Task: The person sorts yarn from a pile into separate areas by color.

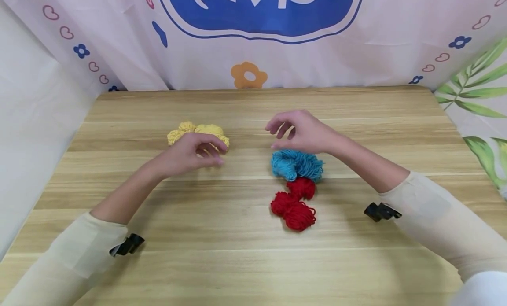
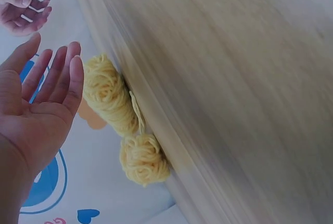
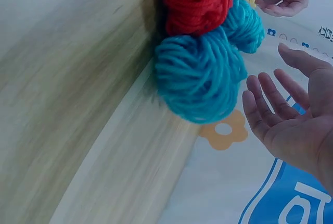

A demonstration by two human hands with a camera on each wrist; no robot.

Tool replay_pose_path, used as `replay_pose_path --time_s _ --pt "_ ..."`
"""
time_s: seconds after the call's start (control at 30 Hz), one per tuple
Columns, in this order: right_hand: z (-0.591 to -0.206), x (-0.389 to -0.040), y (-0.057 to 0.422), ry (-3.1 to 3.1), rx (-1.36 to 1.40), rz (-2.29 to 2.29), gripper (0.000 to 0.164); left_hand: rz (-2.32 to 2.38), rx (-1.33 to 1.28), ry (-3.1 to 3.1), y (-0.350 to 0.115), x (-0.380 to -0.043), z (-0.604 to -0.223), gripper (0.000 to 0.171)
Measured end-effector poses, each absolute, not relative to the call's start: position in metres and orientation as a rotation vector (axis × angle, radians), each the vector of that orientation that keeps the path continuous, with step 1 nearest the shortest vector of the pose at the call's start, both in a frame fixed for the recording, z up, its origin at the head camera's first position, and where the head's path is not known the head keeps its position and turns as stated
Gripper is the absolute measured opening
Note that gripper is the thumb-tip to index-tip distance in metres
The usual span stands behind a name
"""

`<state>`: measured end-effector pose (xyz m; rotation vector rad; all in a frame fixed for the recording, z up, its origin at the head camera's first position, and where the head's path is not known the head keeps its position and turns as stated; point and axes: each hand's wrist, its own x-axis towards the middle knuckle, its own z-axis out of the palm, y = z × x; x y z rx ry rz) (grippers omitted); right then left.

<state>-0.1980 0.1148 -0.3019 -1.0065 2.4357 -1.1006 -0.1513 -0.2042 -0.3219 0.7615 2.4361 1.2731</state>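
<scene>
Head view: a wooden table [image 1: 198, 262] fills most of the scene, its grain running from side to side. Beyond its far edge hangs a pale cloth [image 1: 348, 61] printed with a large blue sign [image 1: 253, 22], the top of which is cut off. Green leaves [image 1: 485, 93] are printed at the right.

Two cream sleeves, the left [image 1: 83, 244] and the right [image 1: 435, 213], reach in from the near corners. The left hand [image 1: 190, 152] and right hand [image 1: 303, 132] are over the table, well apart, fingers loosely bent and spread, each gripping nothing.

On the table, right of the middle, the red yarn [image 1: 299, 215] lies in three lumps, the farthest touching the blue yarn [image 1: 297, 164] just beyond. The right hand is above the far side of the blue, with a gap showing in the right wrist view. The yellow yarn [image 1: 210, 130] lies left of the middle, partly behind the left hand; whether those fingers touch it, I cannot tell. Left wrist view shows it as a thick roll beside a rounder lump.

An orange flower [image 1: 239, 75] marks the cloth. Smallest are the black clips [image 1: 132, 243] by the sleeves.
</scene>
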Motion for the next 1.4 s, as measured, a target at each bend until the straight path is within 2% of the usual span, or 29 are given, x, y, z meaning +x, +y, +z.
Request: replay_pose_path --time_s 0.83,1.4 --pt "-0.304 -0.194 0.147 2.471 -0.922 -1.074 0.033 1.336 0.79 2.415 -0.188 -0.152 -0.326 0.031" --pt "-0.309 -0.189 0.166 2.466 -0.877 -1.028 0.041 1.307 0.794 2.395 -0.174 -0.156 -0.326 0.029"
